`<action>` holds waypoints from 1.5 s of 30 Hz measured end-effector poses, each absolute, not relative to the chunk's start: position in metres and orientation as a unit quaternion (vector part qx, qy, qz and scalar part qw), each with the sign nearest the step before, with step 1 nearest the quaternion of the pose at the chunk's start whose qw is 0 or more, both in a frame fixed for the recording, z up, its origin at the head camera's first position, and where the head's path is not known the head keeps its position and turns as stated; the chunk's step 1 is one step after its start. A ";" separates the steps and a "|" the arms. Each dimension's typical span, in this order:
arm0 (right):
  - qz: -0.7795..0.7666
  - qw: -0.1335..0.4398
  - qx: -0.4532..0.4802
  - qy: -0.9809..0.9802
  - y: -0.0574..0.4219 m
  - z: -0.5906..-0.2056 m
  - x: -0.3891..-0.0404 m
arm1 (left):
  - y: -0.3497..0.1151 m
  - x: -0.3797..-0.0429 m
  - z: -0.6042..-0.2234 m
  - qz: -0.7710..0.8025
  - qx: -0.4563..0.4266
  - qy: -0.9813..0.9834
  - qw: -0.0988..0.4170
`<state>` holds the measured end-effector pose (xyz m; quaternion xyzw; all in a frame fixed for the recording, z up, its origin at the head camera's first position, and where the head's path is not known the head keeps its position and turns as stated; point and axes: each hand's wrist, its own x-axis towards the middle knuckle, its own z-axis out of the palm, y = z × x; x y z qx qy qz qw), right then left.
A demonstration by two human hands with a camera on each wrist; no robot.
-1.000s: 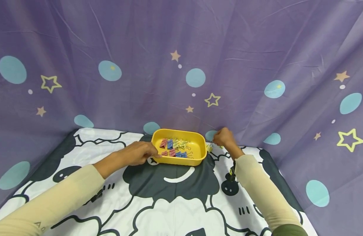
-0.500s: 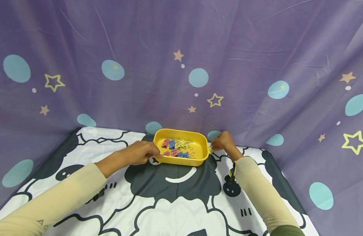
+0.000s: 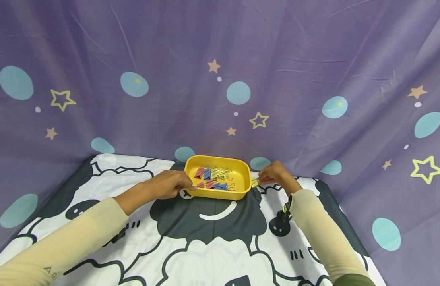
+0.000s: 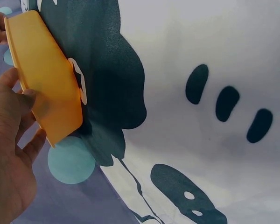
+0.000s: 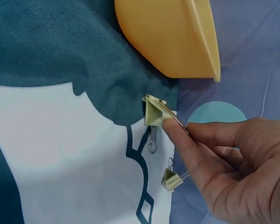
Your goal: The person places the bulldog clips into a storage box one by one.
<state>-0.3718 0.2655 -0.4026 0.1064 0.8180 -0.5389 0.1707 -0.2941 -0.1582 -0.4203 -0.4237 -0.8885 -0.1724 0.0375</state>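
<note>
A yellow plastic tray (image 3: 209,194) stands near the far edge of the cloth. My left hand (image 3: 174,185) grips its left end at the rim, the thumb showing over the edge in the left wrist view. Inside lie several binder clips in two rows: pink, blue (image 3: 207,174) and pale yellow. Just right of the tray, my right hand (image 3: 276,174) pinches the wire handle of a pale yellow binder clip (image 5: 155,113) between thumb and forefinger. A second pale yellow binder clip (image 5: 171,181) lies on the cloth below those fingers; the hand hides it in the head view.
A white cloth (image 3: 212,262) with dark sheep drawings covers the surface. Directly behind the tray hangs a purple curtain (image 3: 191,119) printed with stars and blue ovals. The cloth's far edge (image 3: 303,178) runs close behind my right hand.
My right hand has come down from beside the curtain to the tray's right end and now pinches a yellow binder clip. My left hand keeps its grip on the tray, which stays put.
</note>
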 end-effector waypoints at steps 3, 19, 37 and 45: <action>-0.547 0.198 0.104 0.807 0.271 -0.400 -0.372 | -0.159 -0.293 -0.420 -0.171 -0.422 -0.889 0.039; -0.611 0.164 0.097 0.768 0.279 -0.353 -0.368 | -0.163 -0.293 -0.419 -0.168 -0.415 -0.893 0.034; -0.567 0.158 0.002 0.808 0.224 -0.336 -0.363 | -0.162 -0.294 -0.419 -0.166 -0.410 -0.896 0.031; -0.562 0.149 0.007 0.814 0.209 -0.345 -0.362 | -0.160 -0.296 -0.420 -0.168 -0.414 -0.894 0.028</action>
